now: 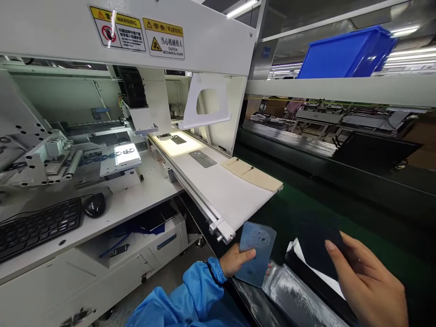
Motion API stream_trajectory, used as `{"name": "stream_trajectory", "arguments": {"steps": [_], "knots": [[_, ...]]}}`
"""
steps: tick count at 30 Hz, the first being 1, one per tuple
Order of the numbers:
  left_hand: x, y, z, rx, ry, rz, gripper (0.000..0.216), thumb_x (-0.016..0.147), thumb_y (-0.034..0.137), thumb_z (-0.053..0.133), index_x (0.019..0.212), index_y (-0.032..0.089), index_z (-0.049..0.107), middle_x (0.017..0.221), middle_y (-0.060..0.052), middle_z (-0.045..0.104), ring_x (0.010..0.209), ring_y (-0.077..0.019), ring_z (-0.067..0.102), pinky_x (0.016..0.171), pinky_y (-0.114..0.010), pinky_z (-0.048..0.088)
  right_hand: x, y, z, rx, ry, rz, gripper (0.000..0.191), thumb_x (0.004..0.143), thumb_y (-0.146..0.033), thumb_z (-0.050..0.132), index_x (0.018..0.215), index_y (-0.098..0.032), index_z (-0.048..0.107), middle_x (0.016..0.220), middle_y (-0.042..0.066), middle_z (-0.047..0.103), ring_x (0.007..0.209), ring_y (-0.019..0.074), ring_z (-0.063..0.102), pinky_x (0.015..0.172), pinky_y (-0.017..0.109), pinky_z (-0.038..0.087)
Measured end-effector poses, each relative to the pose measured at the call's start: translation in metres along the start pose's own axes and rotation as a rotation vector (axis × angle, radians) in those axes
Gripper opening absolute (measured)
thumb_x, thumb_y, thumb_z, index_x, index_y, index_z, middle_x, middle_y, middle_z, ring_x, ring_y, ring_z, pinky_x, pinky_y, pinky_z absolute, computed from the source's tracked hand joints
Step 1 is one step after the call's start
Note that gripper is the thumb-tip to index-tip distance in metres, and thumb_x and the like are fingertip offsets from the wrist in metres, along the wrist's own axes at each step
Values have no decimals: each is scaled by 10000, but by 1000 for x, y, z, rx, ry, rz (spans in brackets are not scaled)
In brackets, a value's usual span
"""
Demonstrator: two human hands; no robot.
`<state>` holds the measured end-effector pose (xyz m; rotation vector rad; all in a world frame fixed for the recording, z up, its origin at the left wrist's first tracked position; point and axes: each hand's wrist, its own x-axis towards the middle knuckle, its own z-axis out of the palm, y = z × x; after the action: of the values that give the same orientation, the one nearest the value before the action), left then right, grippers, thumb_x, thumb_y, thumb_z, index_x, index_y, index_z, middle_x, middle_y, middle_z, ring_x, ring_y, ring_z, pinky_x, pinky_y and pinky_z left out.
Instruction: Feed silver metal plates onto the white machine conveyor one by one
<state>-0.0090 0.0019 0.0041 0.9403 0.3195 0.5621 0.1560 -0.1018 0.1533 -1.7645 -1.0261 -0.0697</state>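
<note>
Left hand (236, 260): I grip a blue panel (256, 247) near the white conveyor (235, 195) | Right hand (366, 272): I pinch a dark sheet (316, 250) | Dark green surface (306, 200) beyond | Room: white machine (218, 41), blue bin (337, 54) on shelf (340, 90)

Panel (255, 245): smooth, with a soft gloss. Dark sheet (322, 243): matt, smooth. Film (296, 293): clear plastic, creased, highly glossy. Sleeve (190, 295): thin cloth, wrinkled, slight sheen. Belt (218, 186): smooth, matt. Rail (195, 193): bare metal look, satin. Housing (211, 43): smooth, painted look. Labels (117, 28): glossy. Bin (340, 54): glossy plastic. Mouse (94, 205): dark plastic, low sheen. Keyboard (44, 225): plastic, mostly matt.
</note>
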Motion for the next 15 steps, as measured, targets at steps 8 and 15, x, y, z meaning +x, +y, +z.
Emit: {"name": "stream_trajectory", "arguments": {"steps": [8,15], "knots": [[-3,-1,-8,149,10,-21,605,585,699,707,894,179,743,820,-100,728,896,-328,691,927,-512,471,51,-56,106,-498,-234,-693,375,910,-163,392,1134,-180,692,1055,108,731,841,250,701,686,336,542],[3,2,-5,218,-57,106,533,566,707,703,802,233,761,796,-77,717,1005,-348,657,985,-501,418,41,-60,150,-551,-502,-717,357,936,-240,411,1155,-120,667,1196,169,664,1099,317,624,913,447,522]]}}
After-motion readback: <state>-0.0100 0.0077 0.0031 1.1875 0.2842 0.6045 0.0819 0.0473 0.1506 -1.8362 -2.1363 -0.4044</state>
